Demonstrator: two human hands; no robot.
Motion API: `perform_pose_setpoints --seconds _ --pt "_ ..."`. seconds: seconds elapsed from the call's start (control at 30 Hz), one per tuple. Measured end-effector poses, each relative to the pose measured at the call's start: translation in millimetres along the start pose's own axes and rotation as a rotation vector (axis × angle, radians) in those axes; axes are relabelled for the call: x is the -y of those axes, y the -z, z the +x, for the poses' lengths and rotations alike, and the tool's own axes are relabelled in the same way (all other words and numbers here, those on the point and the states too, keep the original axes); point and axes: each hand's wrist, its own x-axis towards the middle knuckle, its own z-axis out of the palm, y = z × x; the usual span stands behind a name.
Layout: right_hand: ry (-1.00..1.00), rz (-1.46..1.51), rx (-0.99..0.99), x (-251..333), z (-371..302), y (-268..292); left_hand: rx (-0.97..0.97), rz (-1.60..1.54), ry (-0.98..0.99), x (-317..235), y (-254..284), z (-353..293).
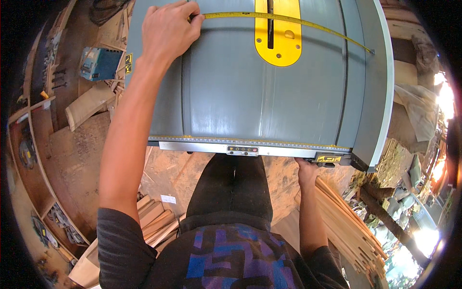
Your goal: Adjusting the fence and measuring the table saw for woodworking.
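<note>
My left hand (173,32) is closed over the far left of a grey table saw top (221,91), pinching a yellow tape measure (231,15). Its blade stretches rightward across the yellow throat plate (279,55) and its dark slot. The metal tip ends near the pale fence (382,86) at the table's right edge; whether it touches I cannot tell. Whatever else lies inside my left palm is hidden. At the front edge, my right hand (307,172) reaches up under the rail (202,147), beside the black fence bracket (329,159). Its fingers are hidden there.
Long wooden strips (349,226) lie beneath the right forearm, and more boards (156,219) lie at lower left. A blue-green box (100,63) sits left of the saw. Shelves with tools (60,221) line the left side. A ruler scale (240,141) runs along the front rail.
</note>
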Motion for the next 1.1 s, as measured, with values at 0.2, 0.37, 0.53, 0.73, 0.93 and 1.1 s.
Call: perform_pose_setpoints --seconds 0.2,0.37,0.53,0.73,0.93,1.1 --pt "0.304 -0.363 -0.014 -16.7 1.0 2.2 0.015 -0.008 0.007 0.9 -0.6 1.9" --pt "0.346 -0.541 0.023 -16.0 -1.1 7.2 0.013 0.003 0.0 1.7 -0.5 2.1" --pt "0.398 -0.672 0.06 -13.1 -1.2 8.6 0.005 -0.018 -0.005 1.9 0.0 3.5" --pt "0.426 -0.713 0.085 -10.0 -2.5 9.1 0.017 -0.019 0.008 2.1 0.1 2.7" --pt "0.303 -0.487 0.044 0.6 -4.0 3.4 -0.013 0.015 -0.011 3.0 -2.1 2.0" --pt "0.126 -0.215 0.03 -2.6 -2.6 3.1 0.0 0.007 -0.002 3.2 -2.4 2.9"
